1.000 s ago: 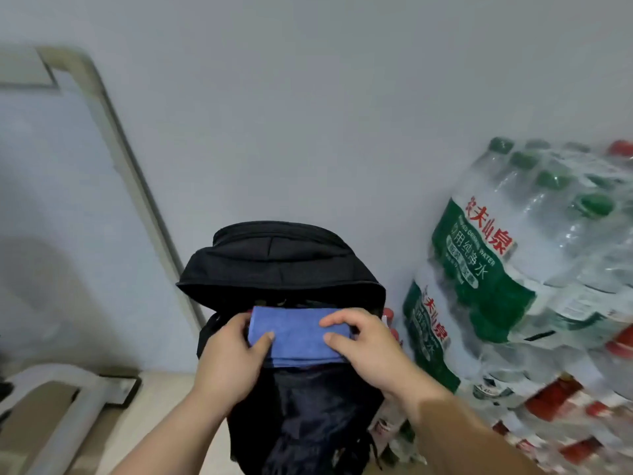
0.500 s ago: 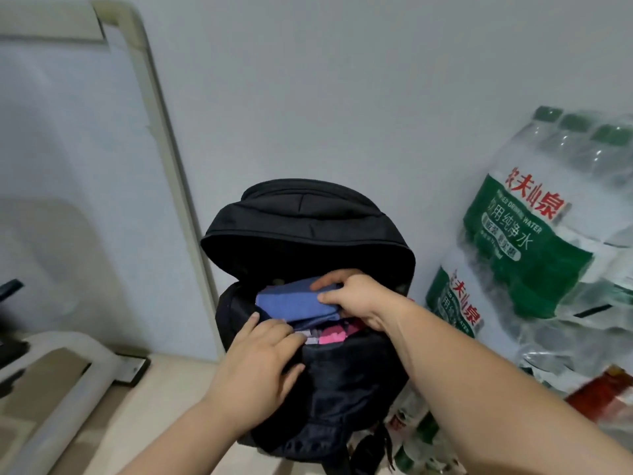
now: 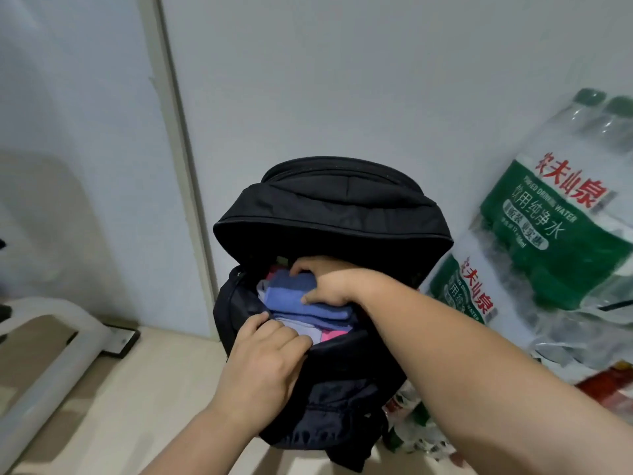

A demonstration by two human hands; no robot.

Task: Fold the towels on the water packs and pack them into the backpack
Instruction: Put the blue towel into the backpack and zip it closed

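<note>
Inside the backpack (image 3: 346,378) mouth, my right hand (image 3: 325,282) pinches the folded blue towel (image 3: 294,298) atop other cloths (image 3: 334,334); left hand (image 3: 263,358) grips the front rim, pulling it wide. Towel's soft, light, floppy w/ no stiffness, so I'd hold across the fold & press flat. Flap (image 3: 329,214) overhangs at back, water packs (image 3: 548,234) crowd the right; room's on the left.

Dim, cool, even light; soft shadow far left; wide-angle bending toward edges; water packs (image 3: 555,234) smeared by blur.
</note>
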